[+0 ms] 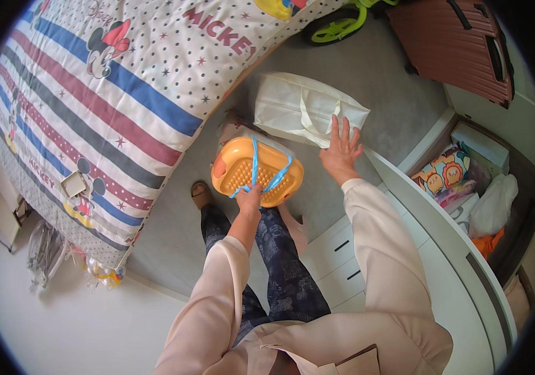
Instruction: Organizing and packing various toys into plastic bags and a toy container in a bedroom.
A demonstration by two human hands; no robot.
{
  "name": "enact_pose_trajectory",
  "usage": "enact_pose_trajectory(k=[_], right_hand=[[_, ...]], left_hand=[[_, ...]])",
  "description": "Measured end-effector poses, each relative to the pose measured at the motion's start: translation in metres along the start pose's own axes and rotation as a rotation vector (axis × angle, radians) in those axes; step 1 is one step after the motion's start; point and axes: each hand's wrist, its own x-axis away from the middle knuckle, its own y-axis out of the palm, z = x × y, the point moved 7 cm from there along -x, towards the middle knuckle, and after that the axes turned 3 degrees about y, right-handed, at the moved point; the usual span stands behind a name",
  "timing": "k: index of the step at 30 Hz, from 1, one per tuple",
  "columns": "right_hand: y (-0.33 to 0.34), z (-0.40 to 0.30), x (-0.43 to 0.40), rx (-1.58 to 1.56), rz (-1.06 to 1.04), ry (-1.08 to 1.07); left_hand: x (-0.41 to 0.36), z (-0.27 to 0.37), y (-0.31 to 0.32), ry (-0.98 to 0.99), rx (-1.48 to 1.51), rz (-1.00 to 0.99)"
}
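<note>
My left hand (249, 200) grips a light-blue ribbon (254, 164) looped over an orange plastic lid (230, 161). The lid tops a clear-sided container, most of which is hidden beneath it, and its middle is covered with small raised bumps. My right hand (341, 150) is spread, with nothing in it, over the near right end of a white fabric bag (279, 108). Two white straps (306, 112) lie across the bag's upper side. Whether my fingertips touch the bag, I cannot tell.
A bed with a Mickey-print cover (122, 154) fills the left. On the right an open cabinet door (441, 239) stands beside a compartment with a white plastic bag (493, 206). A ribbed reddish suitcase (450, 47) and a green-wheeled small bike (335, 30) stand beyond, on grey floor (389, 93).
</note>
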Motion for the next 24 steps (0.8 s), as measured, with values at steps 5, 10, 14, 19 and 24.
enact_pose_trajectory(k=[5,10,14,19,24], right_hand=[[-0.008,-0.031,0.002,0.149,-0.199,-0.149],[-0.020,-0.018,0.015,-0.084,-0.185,0.152],[-0.039,0.001,0.045,-0.064,-0.329,0.178],[-0.064,-0.033,0.095,-0.049,-0.317,0.110],[-0.099,-0.070,0.167,0.105,-0.260,-0.088]], left_hand=[[0.030,-0.012,-0.040,-0.082,0.042,0.096],[0.041,-0.037,-0.105,-0.045,-0.024,0.153],[0.067,-0.051,-0.129,-0.072,-0.024,0.120],[0.108,-0.077,-0.182,-0.041,0.163,0.153],[0.156,-0.126,-0.254,-0.259,0.519,0.252]])
